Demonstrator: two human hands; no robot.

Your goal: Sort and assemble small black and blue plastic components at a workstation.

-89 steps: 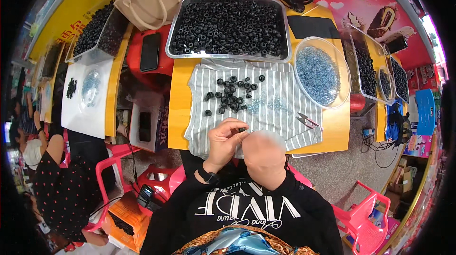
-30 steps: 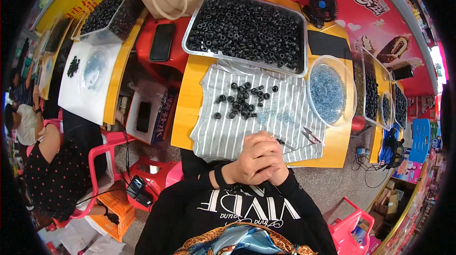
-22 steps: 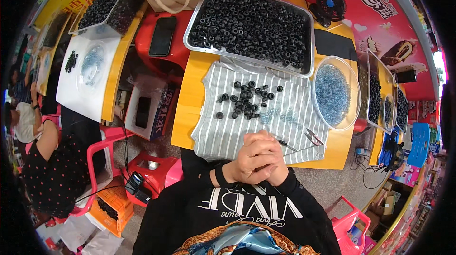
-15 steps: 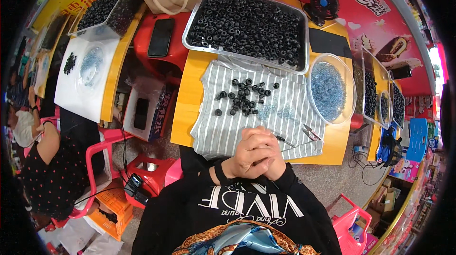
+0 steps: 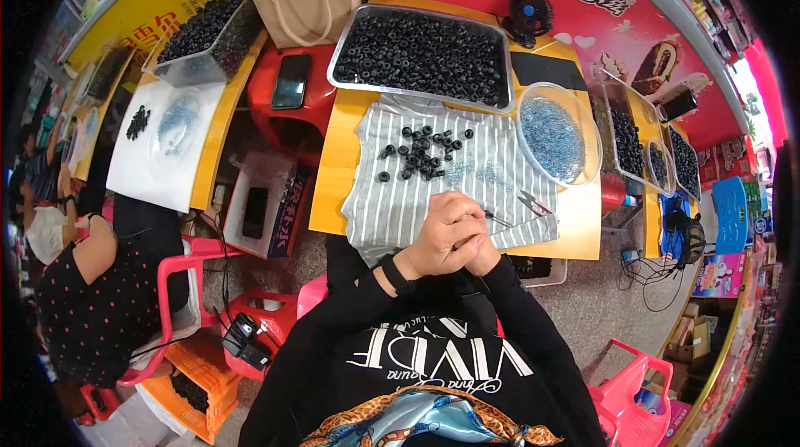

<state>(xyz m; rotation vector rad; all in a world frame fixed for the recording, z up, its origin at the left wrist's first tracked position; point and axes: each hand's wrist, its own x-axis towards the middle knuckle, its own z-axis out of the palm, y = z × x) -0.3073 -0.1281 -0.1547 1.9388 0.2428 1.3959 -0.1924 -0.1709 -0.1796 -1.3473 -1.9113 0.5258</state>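
Note:
My left hand [image 5: 440, 237] and my right hand [image 5: 482, 255] are clasped together with fingers interlaced, over the near edge of a grey-and-white striped cloth [image 5: 379, 214]. No object shows in them. A dark band circles my left wrist. Beyond my hands, a loose pile of black ring-shaped beads [image 5: 423, 154] lies on the cloth. Beside it are small scattered clear-blue beads [image 5: 477, 172]. Small snips [image 5: 533, 204] rest on the cloth to the right. A thin dark tool [image 5: 498, 219] lies close to my right hand, partly covered.
At the table's back stands a metal tray [image 5: 333, 72] of black beads; to its right, a round plastic tub [image 5: 593, 143] holds blue beads. A small fan [image 5: 527, 18] sits behind. Left are a phone [image 5: 290, 80] on a red stool and a seated person [image 5: 92, 280]. A pink chair [image 5: 637, 380] is lower right.
The view has shifted, so the tray and tub appear lower and farther left in the picture. My hands stay clasped, and the beads on the cloth look unmoved.

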